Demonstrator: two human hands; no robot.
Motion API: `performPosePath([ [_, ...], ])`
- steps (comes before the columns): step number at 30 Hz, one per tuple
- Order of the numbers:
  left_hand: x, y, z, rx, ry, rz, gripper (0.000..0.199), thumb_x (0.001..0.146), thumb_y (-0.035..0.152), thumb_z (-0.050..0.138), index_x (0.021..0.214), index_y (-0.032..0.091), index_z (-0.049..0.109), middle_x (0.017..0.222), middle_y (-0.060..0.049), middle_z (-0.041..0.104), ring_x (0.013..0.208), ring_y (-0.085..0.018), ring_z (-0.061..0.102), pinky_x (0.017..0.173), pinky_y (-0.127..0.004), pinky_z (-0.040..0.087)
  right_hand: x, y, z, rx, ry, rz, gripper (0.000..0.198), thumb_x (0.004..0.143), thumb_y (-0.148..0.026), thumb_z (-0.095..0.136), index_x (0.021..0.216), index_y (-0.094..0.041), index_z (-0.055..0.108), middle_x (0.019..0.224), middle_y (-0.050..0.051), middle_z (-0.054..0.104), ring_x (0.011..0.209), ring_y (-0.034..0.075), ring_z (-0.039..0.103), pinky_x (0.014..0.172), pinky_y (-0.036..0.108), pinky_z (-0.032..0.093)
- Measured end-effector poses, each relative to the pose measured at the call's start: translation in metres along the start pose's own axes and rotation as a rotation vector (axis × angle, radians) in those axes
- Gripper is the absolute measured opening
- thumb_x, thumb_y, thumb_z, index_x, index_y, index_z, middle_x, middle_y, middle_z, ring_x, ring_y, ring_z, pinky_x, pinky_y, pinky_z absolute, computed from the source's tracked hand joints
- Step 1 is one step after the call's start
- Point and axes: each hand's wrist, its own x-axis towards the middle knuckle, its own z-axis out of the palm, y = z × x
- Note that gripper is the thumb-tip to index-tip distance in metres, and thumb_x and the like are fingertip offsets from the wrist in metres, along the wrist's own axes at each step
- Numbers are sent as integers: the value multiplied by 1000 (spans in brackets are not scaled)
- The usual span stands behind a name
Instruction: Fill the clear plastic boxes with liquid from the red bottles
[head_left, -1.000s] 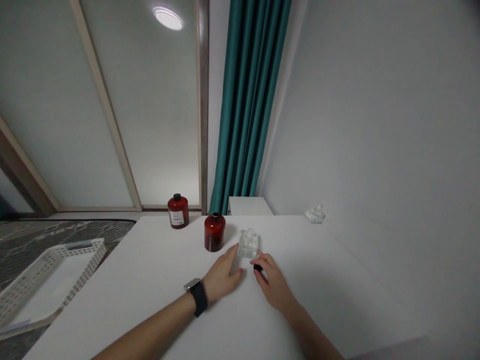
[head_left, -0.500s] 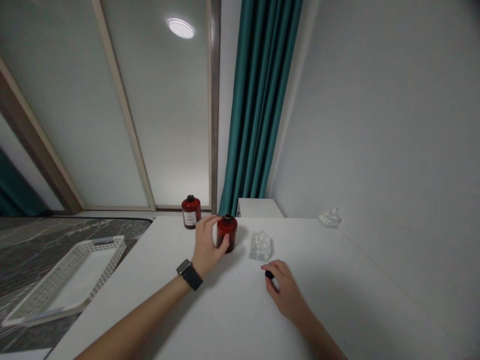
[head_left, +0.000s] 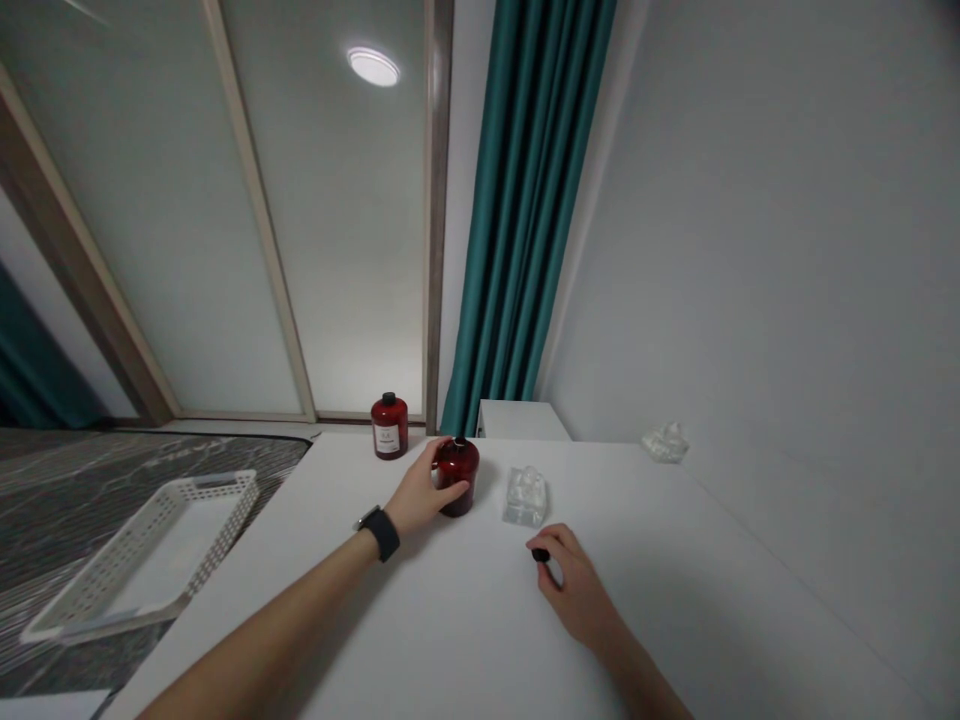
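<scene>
My left hand [head_left: 422,493], with a dark watch on its wrist, is wrapped round a dark red bottle [head_left: 460,475] standing on the white table [head_left: 435,640]. That bottle's neck shows no tall cap. Between thumb and fingers of my right hand [head_left: 574,580] is a small black cap [head_left: 540,554], held just above the table. A second red bottle [head_left: 390,428] with a white label and a black cap stands upright behind and to the left. Crumpled clear plastic wrap [head_left: 525,497] lies between my hands, a little farther off.
More crumpled clear plastic [head_left: 665,442] lies at the table's far right, by the wall. A white perforated basket [head_left: 142,555] is on the left, lower than the tabletop. Beyond the far edge stand a white box-like piece [head_left: 523,420] and a green curtain [head_left: 529,200].
My left hand has closed round the bottle, where before its fingers were spread more loosely about it. My right hand keeps the cap, nearly in place. The view has shifted slightly.
</scene>
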Motion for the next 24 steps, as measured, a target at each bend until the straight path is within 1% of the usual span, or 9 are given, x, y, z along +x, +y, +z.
performPosePath([
  [2,-9,5,-7,1,-20,11,65,76,25,74,134,19,45,134,-11,59,125,-28,57,112,-47,39,0,-1,-1,-3,-3,-4,36,75,-1,48,98,-24,63,98,6,61,93,22,64,84,35,56],
  [7,-42,15,-21,-28,-70,-69,70,76,24,75,138,20,43,139,-12,56,128,-29,55,114,-49,38,0,-1,0,4,-6,-52,29,84,-8,51,104,-24,64,94,6,63,87,22,65,81,35,56],
  [10,-59,14,-25,-56,-84,-82,73,76,23,75,141,21,42,141,-13,54,128,-31,54,114,-50,38,0,1,0,9,1,-78,27,87,-11,52,107,-25,64,93,6,63,85,21,65,79,35,56],
  [13,-69,13,-25,-85,-67,-85,74,77,22,75,143,22,41,145,-13,51,130,-31,52,116,-51,35,0,-2,-2,24,1,-107,28,86,-10,53,106,-26,63,91,5,63,84,21,65,77,34,56],
  [16,-73,15,-22,-116,-62,-84,74,75,19,75,141,23,43,144,-12,51,130,-31,52,116,-50,35,-2,-14,-4,92,-8,-134,28,86,-9,53,106,-27,62,90,4,63,81,20,64,73,31,55],
  [20,-75,21,-16,-152,-93,-76,76,72,17,76,140,21,44,143,-13,53,130,-32,52,114,-49,36,-1,-39,-4,182,-9,-135,24,86,-9,54,103,-26,60,89,4,63,80,19,64,73,29,54],
  [22,-76,22,-13,-161,-101,-61,77,71,17,76,141,20,43,143,-14,52,131,-32,51,115,-50,36,4,-50,-1,229,26,-139,21,86,-9,56,99,-26,58,88,3,64,81,19,64,74,29,54],
  [24,-77,21,-11,-173,-112,-33,79,72,19,76,142,19,41,144,-15,50,132,-33,49,116,-51,33,16,-58,1,285,93,-141,19,87,-11,57,98,-26,57,90,3,65,83,19,65,75,30,54],
])
